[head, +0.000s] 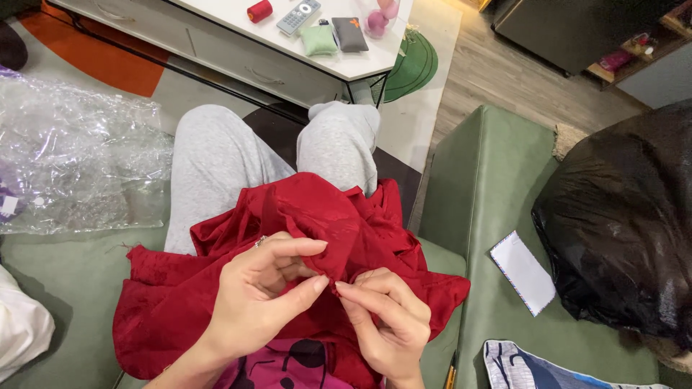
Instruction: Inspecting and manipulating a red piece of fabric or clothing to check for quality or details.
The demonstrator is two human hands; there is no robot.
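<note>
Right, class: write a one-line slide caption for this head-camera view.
Seated on a green sofa, left hand and right hand pinch a fold of red fabric on the lap.

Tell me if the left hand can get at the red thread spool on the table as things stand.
Probably not: the left hand pinches the red cloth in the lap, and the spool sits far across the table, beyond the knees.

Both hands meet low over the lap, the left hand (263, 295) pinching with thumb and forefinger, a ring on one finger, the right hand (389, 317) curled beside it, fingers (360, 288) bent inward, fingertips nearly touching.
</note>
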